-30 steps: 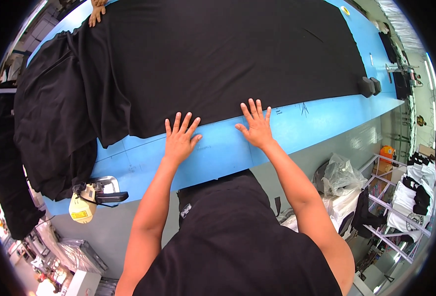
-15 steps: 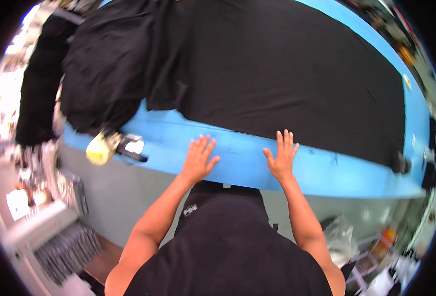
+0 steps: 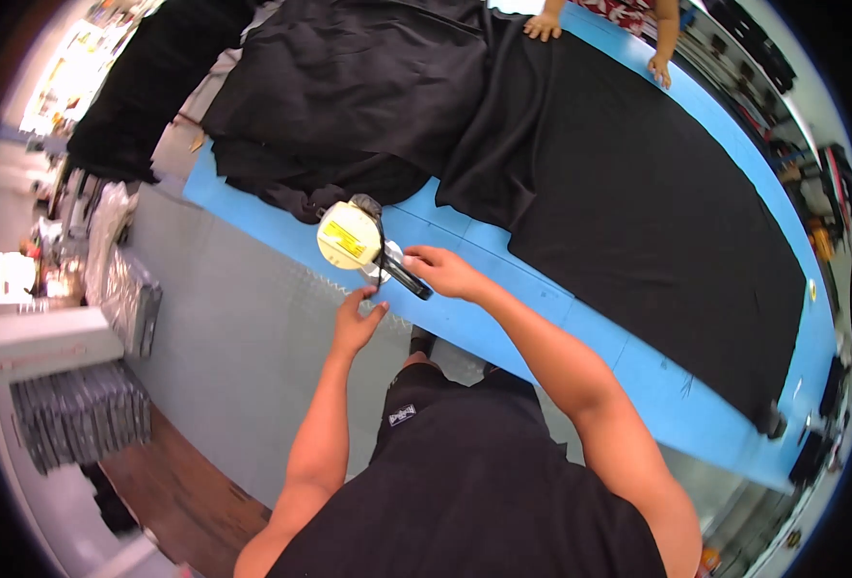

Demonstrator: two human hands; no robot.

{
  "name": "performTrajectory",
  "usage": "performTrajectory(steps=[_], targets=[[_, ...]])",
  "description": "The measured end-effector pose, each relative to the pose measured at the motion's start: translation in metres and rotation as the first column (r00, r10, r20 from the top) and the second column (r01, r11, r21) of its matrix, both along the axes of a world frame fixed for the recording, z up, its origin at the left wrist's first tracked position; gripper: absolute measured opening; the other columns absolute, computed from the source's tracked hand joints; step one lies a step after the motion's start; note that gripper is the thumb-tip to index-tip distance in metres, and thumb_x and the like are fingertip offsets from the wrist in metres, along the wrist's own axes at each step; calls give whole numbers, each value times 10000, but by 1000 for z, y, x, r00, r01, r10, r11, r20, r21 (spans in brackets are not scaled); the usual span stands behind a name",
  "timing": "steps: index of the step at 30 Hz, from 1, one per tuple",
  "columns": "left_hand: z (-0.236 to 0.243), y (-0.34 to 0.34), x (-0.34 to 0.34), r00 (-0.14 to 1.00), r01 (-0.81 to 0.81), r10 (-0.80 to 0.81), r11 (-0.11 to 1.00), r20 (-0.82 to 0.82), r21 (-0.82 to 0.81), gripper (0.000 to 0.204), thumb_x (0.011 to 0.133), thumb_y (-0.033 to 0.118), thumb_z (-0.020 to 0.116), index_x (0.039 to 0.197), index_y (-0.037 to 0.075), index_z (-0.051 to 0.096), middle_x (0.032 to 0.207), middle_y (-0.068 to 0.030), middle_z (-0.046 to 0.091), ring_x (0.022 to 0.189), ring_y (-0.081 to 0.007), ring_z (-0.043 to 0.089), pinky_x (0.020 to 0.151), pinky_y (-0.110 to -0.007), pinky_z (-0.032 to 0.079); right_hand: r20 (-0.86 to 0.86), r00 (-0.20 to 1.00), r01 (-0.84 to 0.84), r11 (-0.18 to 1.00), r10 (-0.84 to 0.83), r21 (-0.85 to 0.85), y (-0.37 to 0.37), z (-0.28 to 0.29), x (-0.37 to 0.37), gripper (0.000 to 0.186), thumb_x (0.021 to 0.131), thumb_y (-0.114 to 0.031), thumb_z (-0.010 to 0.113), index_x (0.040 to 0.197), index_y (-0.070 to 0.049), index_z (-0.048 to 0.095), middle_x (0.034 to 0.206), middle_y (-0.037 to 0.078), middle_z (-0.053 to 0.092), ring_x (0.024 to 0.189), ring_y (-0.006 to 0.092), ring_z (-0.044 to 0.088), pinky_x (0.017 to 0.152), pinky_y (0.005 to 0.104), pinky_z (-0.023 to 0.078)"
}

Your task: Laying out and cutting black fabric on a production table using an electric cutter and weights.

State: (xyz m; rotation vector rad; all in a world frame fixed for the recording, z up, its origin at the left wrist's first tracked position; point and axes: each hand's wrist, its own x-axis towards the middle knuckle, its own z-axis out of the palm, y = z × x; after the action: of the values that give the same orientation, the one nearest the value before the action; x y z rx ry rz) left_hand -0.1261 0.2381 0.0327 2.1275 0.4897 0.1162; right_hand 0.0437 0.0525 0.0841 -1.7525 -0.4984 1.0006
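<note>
A handheld electric fabric cutter (image 3: 347, 237) with a round cream body, a yellow label and a black handle sits at the near edge of the blue table (image 3: 633, 358). My right hand (image 3: 445, 273) reaches in from the right, fingertips beside the handle; whether they touch it is unclear. Lower down, just short of the cutter, my left hand (image 3: 357, 323) has its thumb and fingers apart with nothing between them. Beyond the cutter lies black fabric (image 3: 657, 212), smooth on the right, and a bunched black heap (image 3: 349, 82) on the left.
Across the table, another person's hands (image 3: 544, 26) rest at the fabric's far edge. More black cloth (image 3: 161, 82) hangs at the upper left. Stacked dark grey packs (image 3: 79, 414) stand at the lower left. A small dark object (image 3: 771, 420) sits on the fabric's right corner.
Both hands have left the table's front edge and gone to the cutter; my view has shifted left with them. Another person's hands now show at the far side.
</note>
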Motion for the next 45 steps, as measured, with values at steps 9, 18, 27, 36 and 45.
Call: performTrajectory(steps=[9, 18, 27, 36, 45], targets=[[81, 1, -31, 783, 322, -619, 319, 61, -891, 494, 1020, 188, 571, 1465, 5, 457, 1367, -115, 583, 1320, -175, 498, 1087, -326, 385, 296, 936, 202, 979, -193, 1, 72, 3, -16, 398, 783, -278, 769, 1111, -67, 690, 1026, 184, 720, 963, 363, 682, 804, 406, 543], [10, 11, 27, 861, 322, -506, 621, -52, -715, 255, 1013, 184, 562, 1074, -41, 664, 1029, -94, 724, 972, -140, 660, 919, -312, 496, 251, 716, 664, 747, -651, 44, -83, 103, -121, 214, 898, -132, 686, 1093, -47, 661, 878, 67, 680, 795, 204, 660, 716, 344, 536], [-6, -199, 202, 239, 761, -901, 405, 361, 507, 183, 802, 116, 714, 958, 49, 645, 873, -80, 622, 887, -271, 595, 770, -389, 484, 179, 223, 975, 216, -958, -58, -220, 92, -223, 65, 844, 13, 491, 842, -7, 553, 700, 48, 537, 578, 144, 543, 535, 295, 478], [-55, -254, 239, 40, 748, -998, 2, -42, 664, 51, 845, 129, 624, 848, 86, 651, 838, -60, 617, 873, -239, 595, 808, -365, 503, 151, 229, 962, 200, -962, -184, -241, 66, -249, 24, 851, 1, 581, 864, -8, 599, 663, 25, 559, 542, 116, 556, 511, 277, 489], [-49, -249, 246, -52, 786, -995, 11, 84, 619, 107, 805, 64, 630, 904, 80, 595, 874, -65, 586, 862, -240, 580, 827, -360, 497, 335, 383, 923, 343, -861, -173, -242, 40, -235, 84, 899, -81, 602, 831, -31, 604, 620, 10, 551, 515, 101, 534, 483, 269, 450]])
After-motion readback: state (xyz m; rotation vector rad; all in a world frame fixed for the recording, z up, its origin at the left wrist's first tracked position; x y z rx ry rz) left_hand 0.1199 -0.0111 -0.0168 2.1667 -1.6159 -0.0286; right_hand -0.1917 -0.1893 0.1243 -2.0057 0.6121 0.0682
